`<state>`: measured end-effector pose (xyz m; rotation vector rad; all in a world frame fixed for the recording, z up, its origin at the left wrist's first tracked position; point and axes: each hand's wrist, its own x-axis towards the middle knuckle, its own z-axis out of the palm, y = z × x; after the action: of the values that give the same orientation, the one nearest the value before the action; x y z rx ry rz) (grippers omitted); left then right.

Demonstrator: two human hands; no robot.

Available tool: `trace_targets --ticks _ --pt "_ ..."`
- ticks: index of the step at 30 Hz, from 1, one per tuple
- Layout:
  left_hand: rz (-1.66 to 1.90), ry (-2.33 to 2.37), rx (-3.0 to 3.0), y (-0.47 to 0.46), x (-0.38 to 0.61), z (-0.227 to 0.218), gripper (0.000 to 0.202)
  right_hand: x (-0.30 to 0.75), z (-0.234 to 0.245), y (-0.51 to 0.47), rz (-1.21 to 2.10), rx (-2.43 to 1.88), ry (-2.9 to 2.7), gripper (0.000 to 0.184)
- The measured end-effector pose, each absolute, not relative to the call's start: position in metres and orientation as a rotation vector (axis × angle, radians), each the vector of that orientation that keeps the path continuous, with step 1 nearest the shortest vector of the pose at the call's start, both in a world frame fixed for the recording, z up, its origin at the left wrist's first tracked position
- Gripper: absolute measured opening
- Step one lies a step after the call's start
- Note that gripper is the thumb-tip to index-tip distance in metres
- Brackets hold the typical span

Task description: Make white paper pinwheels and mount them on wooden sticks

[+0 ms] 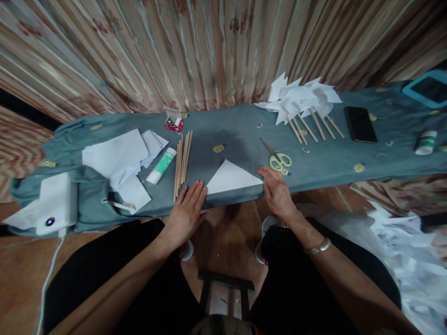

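Note:
A white paper folded into a triangle [231, 178] lies at the near edge of the grey-blue cloth-covered table [237, 130]. My left hand [187, 211] rests flat with its fingers stretched out, the fingertips touching the triangle's left corner. My right hand [277, 190] lies open with its fingers at the triangle's right corner. Neither hand holds anything. A bundle of wooden sticks [182, 163] lies just left of the triangle. Yellow-handled scissors [277, 159] lie just above my right hand.
Loose white sheets [118, 158] and a glue stick [161, 165] lie at left, with a small red box of pins [173, 123]. Finished white pinwheels on sticks [300, 100], a black phone [360, 124] and a white jar [426, 142] sit at right. Paper scraps [405, 242] cover the floor.

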<state>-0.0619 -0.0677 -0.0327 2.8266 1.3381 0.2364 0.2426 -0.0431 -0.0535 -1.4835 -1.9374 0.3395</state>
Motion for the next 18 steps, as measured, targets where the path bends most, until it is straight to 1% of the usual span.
trace_targets --ticks 4,10,15,18 --pt "0.235 1.349 2.832 -0.068 -0.061 -0.034 0.068 0.243 -0.05 -0.041 0.401 -1.469 -1.865 0.042" --pt "0.202 1.404 2.883 -0.067 -0.058 -0.039 0.065 0.245 -0.041 -0.024 0.716 -1.511 -1.495 0.037" --pt "0.199 1.417 2.856 -0.068 -0.058 -0.039 0.063 0.233 -0.038 -0.017 0.611 -1.506 -1.711 0.03" --pt "0.256 1.419 2.816 -0.066 -0.056 -0.039 0.062 0.228 -0.04 -0.012 0.643 -1.501 -1.682 0.021"
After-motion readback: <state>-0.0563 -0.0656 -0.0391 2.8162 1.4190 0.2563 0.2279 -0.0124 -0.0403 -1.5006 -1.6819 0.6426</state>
